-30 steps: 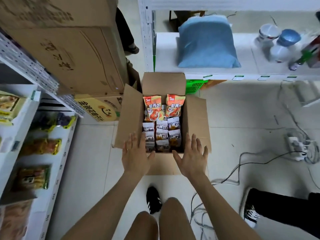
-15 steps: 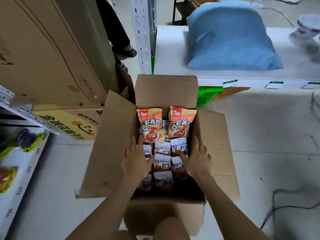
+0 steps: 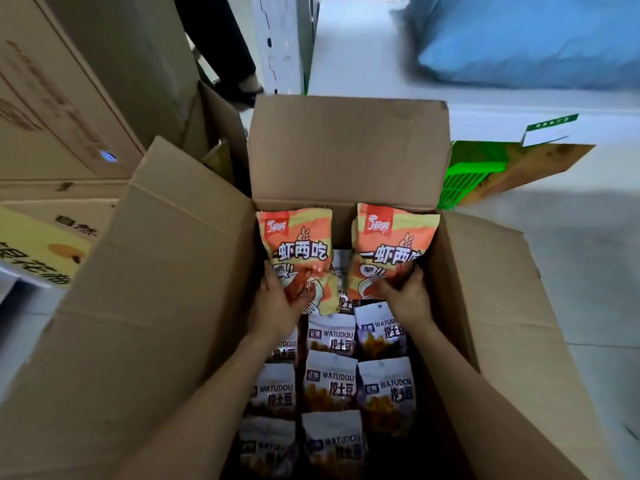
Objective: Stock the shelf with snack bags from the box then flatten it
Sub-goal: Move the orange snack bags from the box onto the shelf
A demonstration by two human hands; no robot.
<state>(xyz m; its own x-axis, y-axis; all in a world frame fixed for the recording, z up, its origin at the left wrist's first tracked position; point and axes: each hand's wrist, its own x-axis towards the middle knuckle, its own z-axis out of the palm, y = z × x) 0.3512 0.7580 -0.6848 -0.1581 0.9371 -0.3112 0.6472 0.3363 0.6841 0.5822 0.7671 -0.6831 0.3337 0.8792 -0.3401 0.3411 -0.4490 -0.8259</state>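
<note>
I record one open cardboard box [image 3: 346,150] at frame centre, all four flaps folded outward. It is on the floor.

Left hand [image 3: 277,303]: inside the box at centre-left, fingers curled onto the lower part of the left orange snack bag [image 3: 294,251], gripping it.

Right hand [image 3: 405,296]: inside the box at centre-right, fingers curled onto the lower part of the right orange snack bag [image 3: 391,251], gripping it.

Both orange bags stand upright, side by side against the far wall of the box.

White snack bags [image 3: 330,379] fill the lower-centre part of the box in overlapping rows, beneath both forearms.

Surroundings: stacked brown cartons [image 3: 69,81] at upper left. A white shelf upright [image 3: 280,43] is at top centre. A blue cushion [image 3: 530,39], blurred, lies on a white surface at upper right. A green crate [image 3: 467,174] is just beyond the box's far right corner.
</note>
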